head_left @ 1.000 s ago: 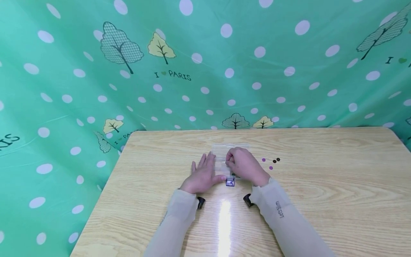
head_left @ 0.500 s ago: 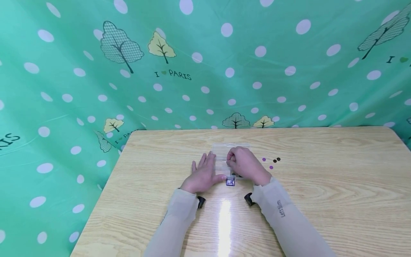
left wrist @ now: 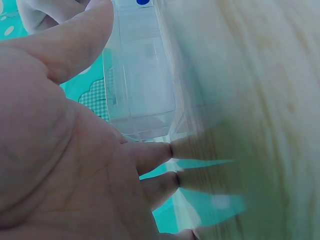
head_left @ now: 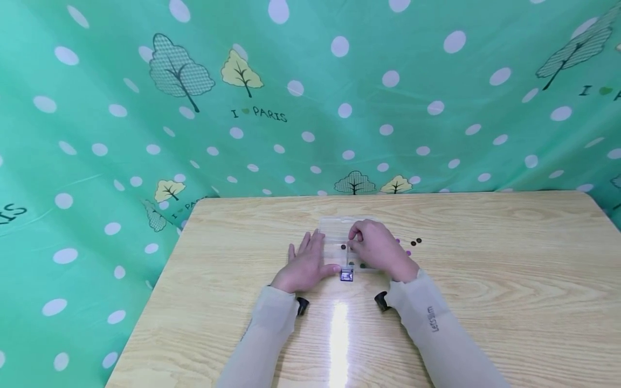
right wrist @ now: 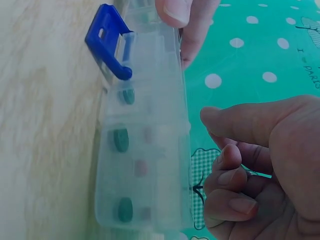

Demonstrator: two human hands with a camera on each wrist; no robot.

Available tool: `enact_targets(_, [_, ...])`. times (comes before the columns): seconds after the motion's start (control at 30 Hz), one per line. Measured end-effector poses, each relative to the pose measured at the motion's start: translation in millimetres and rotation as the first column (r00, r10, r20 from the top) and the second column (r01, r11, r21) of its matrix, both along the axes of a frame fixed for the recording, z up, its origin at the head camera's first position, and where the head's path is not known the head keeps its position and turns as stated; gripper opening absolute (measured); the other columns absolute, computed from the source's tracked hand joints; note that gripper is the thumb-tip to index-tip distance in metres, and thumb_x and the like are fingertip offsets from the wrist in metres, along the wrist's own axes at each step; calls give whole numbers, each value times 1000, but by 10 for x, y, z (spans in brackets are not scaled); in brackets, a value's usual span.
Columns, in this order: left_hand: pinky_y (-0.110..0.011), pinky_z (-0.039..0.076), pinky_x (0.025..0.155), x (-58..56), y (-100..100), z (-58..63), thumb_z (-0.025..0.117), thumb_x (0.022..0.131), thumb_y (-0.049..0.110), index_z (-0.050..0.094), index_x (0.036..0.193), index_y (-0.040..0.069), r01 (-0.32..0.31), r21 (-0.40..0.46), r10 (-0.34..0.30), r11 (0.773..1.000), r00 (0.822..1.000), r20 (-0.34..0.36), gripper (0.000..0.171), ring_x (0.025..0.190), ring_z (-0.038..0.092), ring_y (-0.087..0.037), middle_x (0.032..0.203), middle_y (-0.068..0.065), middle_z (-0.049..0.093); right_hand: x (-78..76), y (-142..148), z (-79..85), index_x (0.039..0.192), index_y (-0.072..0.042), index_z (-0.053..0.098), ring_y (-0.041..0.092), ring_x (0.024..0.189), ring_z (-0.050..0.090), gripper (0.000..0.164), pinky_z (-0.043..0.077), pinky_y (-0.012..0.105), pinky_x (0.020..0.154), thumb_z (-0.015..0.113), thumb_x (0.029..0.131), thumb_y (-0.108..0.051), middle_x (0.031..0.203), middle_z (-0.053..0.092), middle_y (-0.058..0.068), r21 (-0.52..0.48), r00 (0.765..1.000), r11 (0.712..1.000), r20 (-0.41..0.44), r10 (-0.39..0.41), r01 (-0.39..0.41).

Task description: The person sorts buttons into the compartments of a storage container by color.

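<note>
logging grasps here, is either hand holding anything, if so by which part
Nothing appears held: the right hand is curled with no item visible, and the left hand rests against the clear box without gripping it.

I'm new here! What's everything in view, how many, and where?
table: one, light wood, foreground
cloth: one, green with white dots, behind table
box: one, clear, mid-table
latch: one, blue, box's near edge
boxed discs: at least three, dark, inside box
purple discs: two, purple, right of box
loose dark discs: two, near-black, beside purple ones
wrist gadgets: two, black, at wrists
sleeves: two, pale grey, on arms
left hand: one, bare, at box's left side
right hand: one, bare, over box
</note>
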State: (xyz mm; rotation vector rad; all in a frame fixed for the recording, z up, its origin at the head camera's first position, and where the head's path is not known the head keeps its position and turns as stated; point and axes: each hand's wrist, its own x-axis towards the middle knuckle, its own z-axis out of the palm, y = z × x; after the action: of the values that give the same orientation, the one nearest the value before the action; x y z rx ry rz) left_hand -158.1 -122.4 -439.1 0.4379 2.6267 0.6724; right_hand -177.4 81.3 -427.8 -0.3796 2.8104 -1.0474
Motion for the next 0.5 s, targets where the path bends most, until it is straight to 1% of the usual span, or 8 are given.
enact_targets(0.1, [-63,-6,118,3,-2,-7,59,98,49,14,160,1,-4,0,4,1000,1000,-2,90,154,-4,-34,168,-14,2,16,26,11,92,-11,67,18,69,50,5,45,32,62,71,93,-13,81,54,3,3,1000,1000,9,-13,13])
enact_targets(0.27, [-63,-6,118,2,-5,-17,58,98,49,14,160,1,-1,-1,1,1000,1000,-6,90,154,-5,-33,168,-14,2,46,91,36,95,-8,67,18,69,50,4,46,31,61,69,93,-11,82,54,3,-8,999,999,28,-31,31])
enact_targets(0.37, [-63,-6,118,4,-4,-18,58,99,49,13,160,1,1,-5,-1,1000,1000,-7,90,154,-5,-33,168,-14,1,54,146,35,95,-7,66,18,69,50,4,46,32,62,68,94,-10,83,53,4,-25,999,999,26,-37,38])
enact_targets(0.5, [-63,-6,118,5,-2,-20,58,99,49,13,160,1,-3,-9,3,1000,1000,-7,90,154,-5,-33,168,-13,1,52,239,29,95,-8,66,19,71,50,4,45,34,66,67,94,-11,83,54,4,-36,999,998,5,-50,50])
